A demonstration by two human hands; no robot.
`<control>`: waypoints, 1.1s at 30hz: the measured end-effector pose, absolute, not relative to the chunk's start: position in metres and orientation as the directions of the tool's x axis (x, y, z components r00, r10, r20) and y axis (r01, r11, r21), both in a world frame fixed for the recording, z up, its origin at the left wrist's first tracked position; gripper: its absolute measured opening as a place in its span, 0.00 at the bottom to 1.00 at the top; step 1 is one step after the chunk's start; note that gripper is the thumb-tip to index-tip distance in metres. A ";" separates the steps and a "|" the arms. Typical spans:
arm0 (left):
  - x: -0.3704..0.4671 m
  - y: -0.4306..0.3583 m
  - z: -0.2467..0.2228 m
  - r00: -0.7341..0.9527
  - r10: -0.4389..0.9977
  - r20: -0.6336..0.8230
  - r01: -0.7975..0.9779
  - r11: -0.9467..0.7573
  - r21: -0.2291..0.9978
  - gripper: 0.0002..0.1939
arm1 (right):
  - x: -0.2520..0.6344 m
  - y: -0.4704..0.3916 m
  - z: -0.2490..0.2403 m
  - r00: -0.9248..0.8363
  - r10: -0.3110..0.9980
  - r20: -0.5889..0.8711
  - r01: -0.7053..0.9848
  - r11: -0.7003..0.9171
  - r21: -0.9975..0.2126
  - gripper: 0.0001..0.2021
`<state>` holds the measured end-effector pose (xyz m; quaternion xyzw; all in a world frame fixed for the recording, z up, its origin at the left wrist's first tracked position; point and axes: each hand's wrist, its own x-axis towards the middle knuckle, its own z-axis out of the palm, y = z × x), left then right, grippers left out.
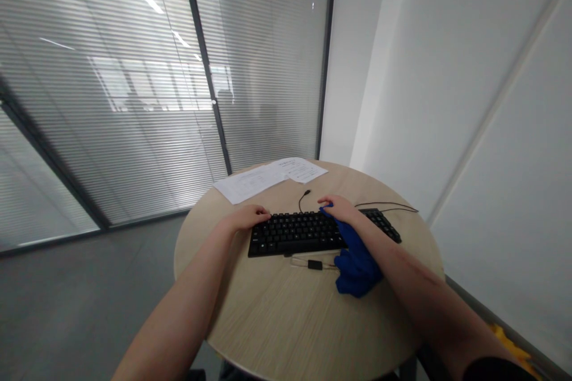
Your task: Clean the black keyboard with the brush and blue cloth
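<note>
A black keyboard (pixel 297 233) lies across the round wooden table. At its upper left corner, my left hand (pixel 248 217) grips the edge with fingers closed. My right hand (pixel 340 209) is over the upper right part of the keys, pinching one end of a blue cloth (pixel 356 269). The rest of the cloth hangs down past the keyboard's near edge onto the table. My right wrist and the cloth cover part of the keys. A short black cable with a plug (pixel 302 199) extends behind the keyboard.
Printed papers (pixel 259 180) lie at the table's far side. A thin black cord (pixel 397 207) runs to the right behind the keyboard. In front of it is a small black piece (pixel 315 265) with a clear strip. Glass panels with blinds (pixel 263 59) and white walls stand beyond the table (pixel 286 321).
</note>
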<state>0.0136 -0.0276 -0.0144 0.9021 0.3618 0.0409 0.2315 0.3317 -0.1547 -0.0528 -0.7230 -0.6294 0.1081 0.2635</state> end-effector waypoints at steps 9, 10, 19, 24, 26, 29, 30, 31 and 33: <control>0.014 -0.027 -0.014 0.751 0.654 -0.094 0.618 -0.646 0.448 0.26 | 0.333 -0.156 -0.054 0.140 0.972 0.187 0.858 -0.025 -0.513 0.18; 0.014 -0.026 -0.014 0.749 0.655 -0.098 0.622 -0.644 0.447 0.26 | 0.333 -0.156 -0.054 0.139 0.973 0.183 0.858 -0.026 -0.513 0.18; 0.014 -0.026 -0.016 0.724 0.680 -0.115 0.653 -0.621 0.434 0.26 | 0.331 -0.159 -0.051 0.116 0.982 0.149 0.862 -0.025 -0.506 0.20; 0.015 -0.026 -0.014 0.738 0.668 -0.100 0.644 -0.651 0.401 0.26 | 0.332 -0.157 -0.052 0.147 0.977 0.153 0.846 -0.044 -0.531 0.22; 0.014 -0.027 -0.013 0.737 0.668 -0.105 0.646 -0.651 0.397 0.26 | 0.333 -0.156 -0.054 0.172 0.971 0.165 0.842 -0.058 -0.537 0.22; 0.014 -0.028 -0.013 0.740 0.665 -0.101 0.639 -0.649 0.412 0.26 | 0.334 -0.155 -0.055 0.178 0.967 0.180 0.837 -0.052 -0.545 0.22; 0.014 -0.028 -0.013 0.743 0.663 -0.097 0.634 -0.650 0.419 0.26 | 0.335 -0.155 -0.055 0.173 0.968 0.184 0.833 -0.043 -0.552 0.22; 0.014 -0.028 -0.013 0.745 0.660 -0.096 0.630 -0.650 0.425 0.26 | 0.335 -0.156 -0.054 0.164 0.969 0.187 0.827 -0.032 -0.562 0.22; 0.014 -0.028 -0.013 0.748 0.656 -0.097 0.626 -0.651 0.429 0.26 | 0.335 -0.157 -0.053 0.144 0.973 0.181 0.806 -0.009 -0.592 0.23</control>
